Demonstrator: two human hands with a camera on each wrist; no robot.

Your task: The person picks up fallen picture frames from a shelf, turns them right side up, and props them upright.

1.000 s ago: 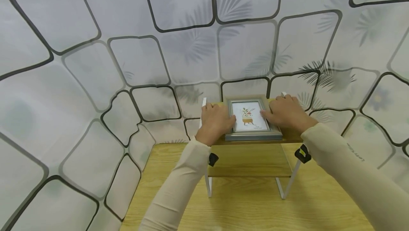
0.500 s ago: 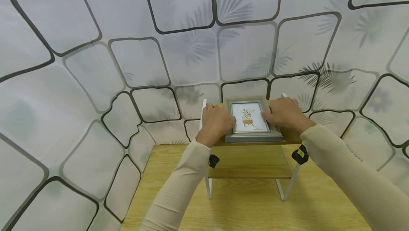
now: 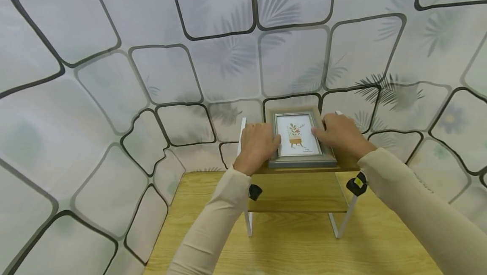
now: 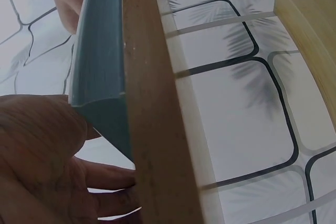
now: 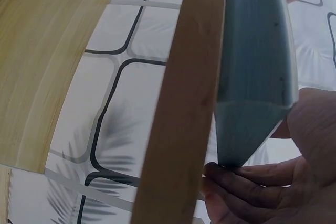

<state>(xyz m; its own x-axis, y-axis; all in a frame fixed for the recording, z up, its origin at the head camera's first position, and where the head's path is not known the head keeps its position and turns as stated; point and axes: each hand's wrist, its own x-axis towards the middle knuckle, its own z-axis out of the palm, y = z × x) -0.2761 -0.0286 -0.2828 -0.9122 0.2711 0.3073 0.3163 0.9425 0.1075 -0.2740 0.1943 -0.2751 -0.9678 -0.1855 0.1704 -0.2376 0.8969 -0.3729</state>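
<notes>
A silver-grey picture frame with a plant drawing lies on the upper board of a small shelf, its far edge tilted up a little. At its left side my left hand holds it, thumb on the front rim. My right hand holds the right side, thumb at the picture's edge. In the left wrist view the frame's near edge rests along the board, with the left hand beyond. The right wrist view has the frame's edge against the board, right fingers behind it.
Below is the shelf's lower board, between white metal legs. The shelf stands on a wood-patterned surface. Patterned white cloth with dark outlines and leaves surrounds it at the back and left.
The frame's far edge has risen, while its near edge stays at the front of the board. The right fingers have shifted slightly; the left hand is nearly still.
</notes>
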